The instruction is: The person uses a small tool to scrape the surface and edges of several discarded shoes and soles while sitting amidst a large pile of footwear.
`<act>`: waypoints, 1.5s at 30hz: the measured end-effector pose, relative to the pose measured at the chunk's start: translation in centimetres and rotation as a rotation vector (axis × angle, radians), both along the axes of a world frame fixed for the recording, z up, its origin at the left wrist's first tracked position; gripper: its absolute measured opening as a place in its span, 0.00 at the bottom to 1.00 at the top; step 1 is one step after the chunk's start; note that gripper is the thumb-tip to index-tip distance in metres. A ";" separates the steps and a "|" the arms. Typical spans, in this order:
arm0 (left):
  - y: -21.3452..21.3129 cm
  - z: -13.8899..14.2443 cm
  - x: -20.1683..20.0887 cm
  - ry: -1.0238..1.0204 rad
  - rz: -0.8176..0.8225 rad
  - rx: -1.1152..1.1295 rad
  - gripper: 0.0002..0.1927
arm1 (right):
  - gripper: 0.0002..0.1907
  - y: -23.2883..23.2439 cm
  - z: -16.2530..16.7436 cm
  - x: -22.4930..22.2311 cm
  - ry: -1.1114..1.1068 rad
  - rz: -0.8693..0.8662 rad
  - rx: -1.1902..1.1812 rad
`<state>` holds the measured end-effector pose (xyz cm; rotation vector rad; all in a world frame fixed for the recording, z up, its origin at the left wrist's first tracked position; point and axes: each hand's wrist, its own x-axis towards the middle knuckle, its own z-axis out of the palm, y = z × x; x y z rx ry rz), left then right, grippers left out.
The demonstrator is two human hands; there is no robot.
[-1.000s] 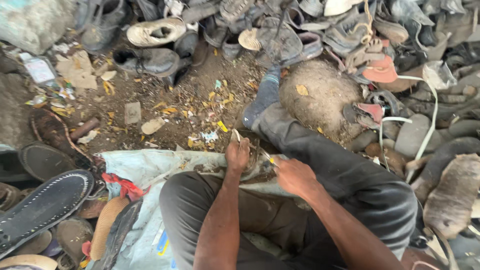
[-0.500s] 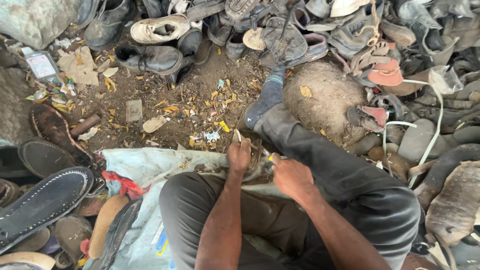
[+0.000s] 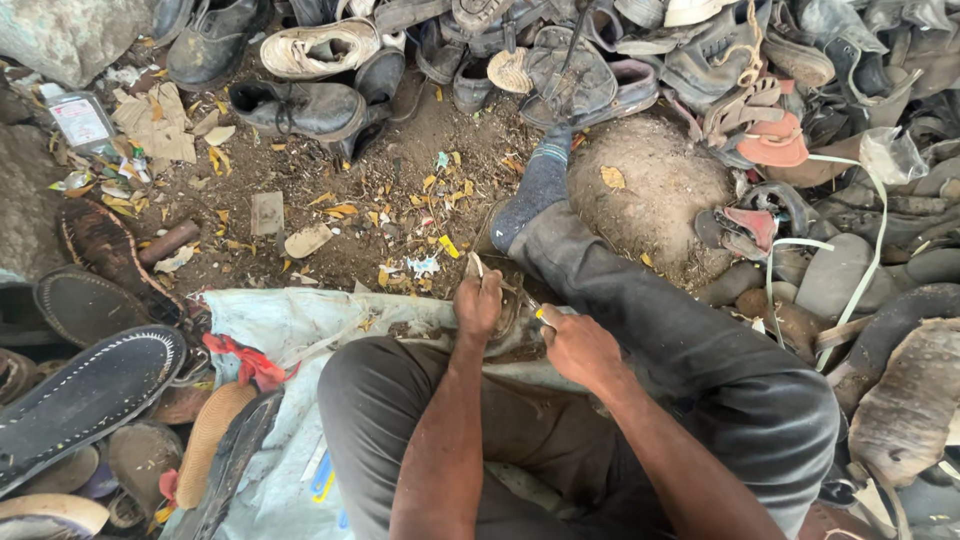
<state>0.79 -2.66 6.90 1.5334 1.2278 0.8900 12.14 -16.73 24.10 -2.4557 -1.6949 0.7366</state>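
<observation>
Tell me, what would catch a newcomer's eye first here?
The heap of worn shoes crowding the top and right edges. At centre, the left hand grips a brown piece over the lap while the right hand holds a small tool against it. A black sole lies lower left.

Left hand (image 3: 478, 303) on worn sole (image 3: 505, 322), right hand (image 3: 578, 349) with yellow-handled tool (image 3: 541, 312)

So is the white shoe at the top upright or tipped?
Tipped: the white shoe lies on its side, opening toward the camera, against a black boot.

Open dirt floor (image 3: 340, 225) ahead of my hands (image 3: 478, 302); shoe pile (image 3: 520, 50) walls the far edge, soles (image 3: 85, 395) crowd the left, my leg (image 3: 640, 320) blocks the right.
</observation>
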 end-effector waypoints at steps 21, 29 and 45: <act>0.7 -0.5 -0.3 -0.818 0.132 -0.514 0.12 | 0.24 -6.7 -1.0 -0.6 0.027 -0.226 0.321; 1.1 -0.9 -0.2 -0.803 0.184 -0.573 0.13 | 0.23 -4.2 -3.1 -0.6 0.105 -0.223 0.136; 0.9 -0.7 0.2 -0.755 0.170 -0.543 0.12 | 0.21 -2.4 -2.1 -2.0 0.031 -0.054 0.090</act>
